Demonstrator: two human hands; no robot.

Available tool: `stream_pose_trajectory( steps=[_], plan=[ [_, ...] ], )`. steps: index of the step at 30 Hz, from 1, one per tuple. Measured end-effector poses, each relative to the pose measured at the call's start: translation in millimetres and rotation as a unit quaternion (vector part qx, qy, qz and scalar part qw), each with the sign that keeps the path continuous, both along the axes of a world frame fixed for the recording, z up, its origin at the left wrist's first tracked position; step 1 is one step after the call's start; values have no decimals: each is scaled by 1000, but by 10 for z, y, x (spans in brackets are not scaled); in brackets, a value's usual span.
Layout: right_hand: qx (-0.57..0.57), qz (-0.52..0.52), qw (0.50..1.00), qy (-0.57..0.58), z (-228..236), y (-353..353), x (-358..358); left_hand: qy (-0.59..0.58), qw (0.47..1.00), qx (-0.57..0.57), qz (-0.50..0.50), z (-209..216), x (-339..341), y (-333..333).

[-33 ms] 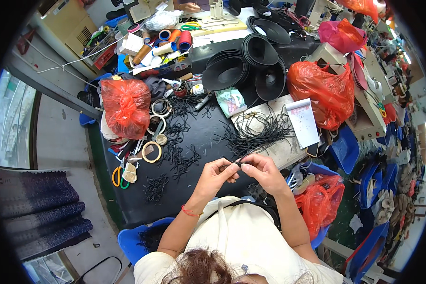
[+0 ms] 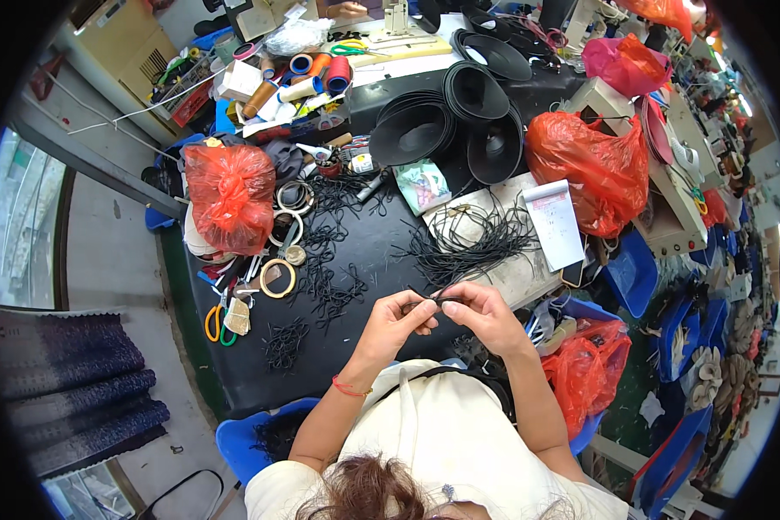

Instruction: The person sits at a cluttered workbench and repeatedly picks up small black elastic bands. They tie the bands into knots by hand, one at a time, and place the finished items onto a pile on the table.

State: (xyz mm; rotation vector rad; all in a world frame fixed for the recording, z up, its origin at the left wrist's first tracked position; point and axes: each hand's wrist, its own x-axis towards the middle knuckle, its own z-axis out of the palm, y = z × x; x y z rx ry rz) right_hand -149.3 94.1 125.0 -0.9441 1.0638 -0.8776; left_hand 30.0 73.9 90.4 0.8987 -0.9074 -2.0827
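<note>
Close to my body, just over the near side of the black table, both hands meet at a thin black cord (image 2: pixel 432 297). My left hand (image 2: pixel 400 322) pinches it between thumb and fingertips. Opposite, my right hand (image 2: pixel 484 317) pinches the same cord, its fingertips a small gap from the left ones. Most of the cord is hidden by the fingers. Beyond my hands lies a loose heap of long black cords (image 2: pixel 472 247), partly on a pale board. Short knotted cords (image 2: pixel 329 290) are scattered to the left, with a small pile of them (image 2: pixel 284 345) nearer me.
Orange- and green-handled scissors (image 2: pixel 220 325), tape rolls (image 2: pixel 277 277) and a red plastic bag (image 2: pixel 230 199) line the left edge. Stacked black oval pieces (image 2: pixel 413 130) stand at the back. A notepad (image 2: pixel 555 227) and another red bag (image 2: pixel 589 169) lie right. A blue bin (image 2: pixel 591 425) flanks my right arm.
</note>
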Motion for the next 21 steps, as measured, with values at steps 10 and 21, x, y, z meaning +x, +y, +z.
stream_pose_trajectory(
  steps=[10,21],
  plan=[
    [38,-95,981,-166,-159,66,136,3,995,4,104,87,-147,-22],
    [-136,-220,962,82,60,-92,266,15,999,-34,-27,256,-37,-212]
  ],
)
